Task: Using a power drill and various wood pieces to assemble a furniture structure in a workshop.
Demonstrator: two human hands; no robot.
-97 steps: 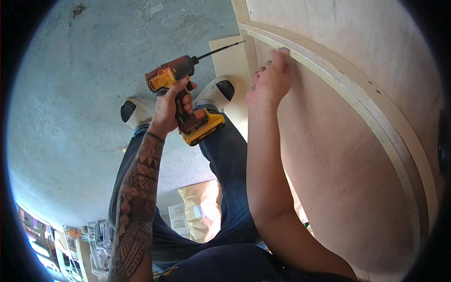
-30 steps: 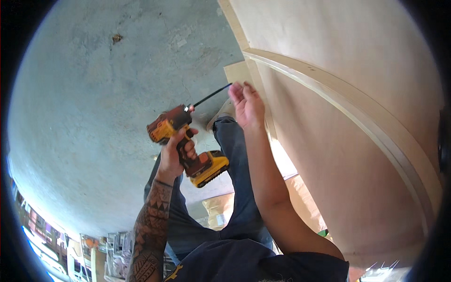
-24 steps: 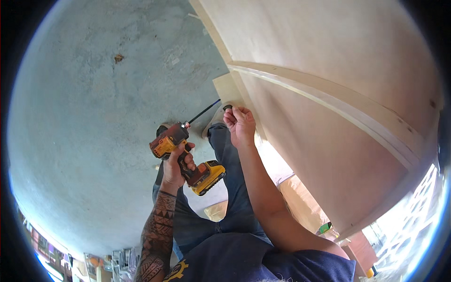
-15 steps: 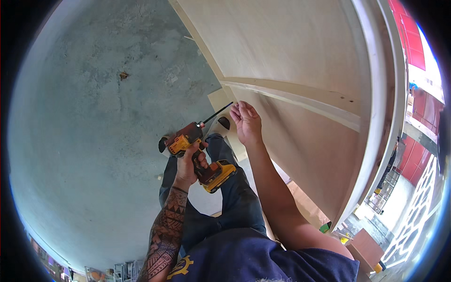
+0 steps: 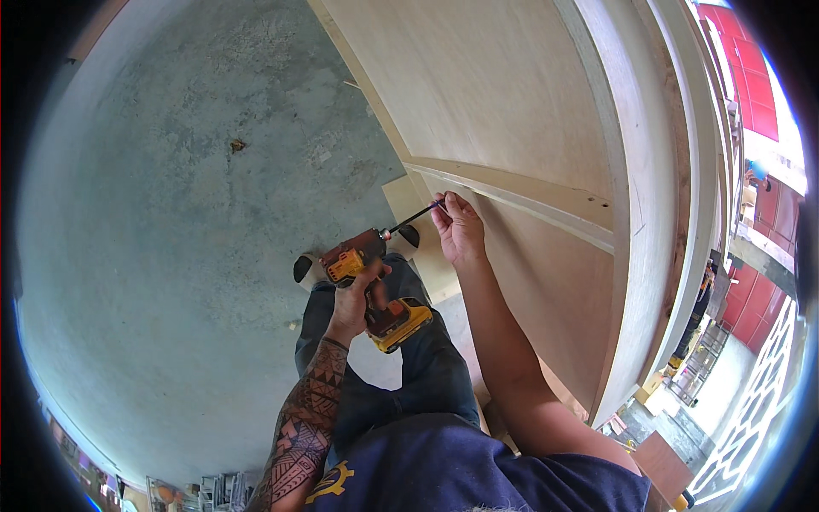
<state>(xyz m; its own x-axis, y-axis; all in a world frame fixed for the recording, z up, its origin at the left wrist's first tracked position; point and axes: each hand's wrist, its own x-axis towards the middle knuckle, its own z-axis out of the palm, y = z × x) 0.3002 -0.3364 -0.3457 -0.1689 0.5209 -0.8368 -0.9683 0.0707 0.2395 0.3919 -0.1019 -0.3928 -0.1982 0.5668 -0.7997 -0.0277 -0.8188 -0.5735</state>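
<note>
My left hand (image 5: 350, 300) is wrapped round the grip of a yellow and black cordless driver (image 5: 368, 246). A long dark driver bit (image 5: 414, 218) sticks out of its chuck, slanting up to the right. At the bit's far end my right hand (image 5: 461, 229) is pinched, thumb and fingers together around the tip. Whatever small thing they may hold there is hidden by the fingers. Just beyond the fingertips runs a pale wooden rail (image 5: 533, 196) fixed across a large light plywood panel (image 5: 503, 81).
Grey concrete floor (image 5: 188, 230) spreads to the left, with a small brown scrap (image 5: 238, 146) on it. My shoes (image 5: 307, 268) stand below the driver. A flat board (image 5: 399, 199) lies at the panel's foot. Upright wooden edges (image 5: 627, 171) curve along the right.
My right hand has come onto the bit's tip, where before a small gap showed. The driver has shifted slightly right, and the view has turned a little, so the panel's edges appear further left.
</note>
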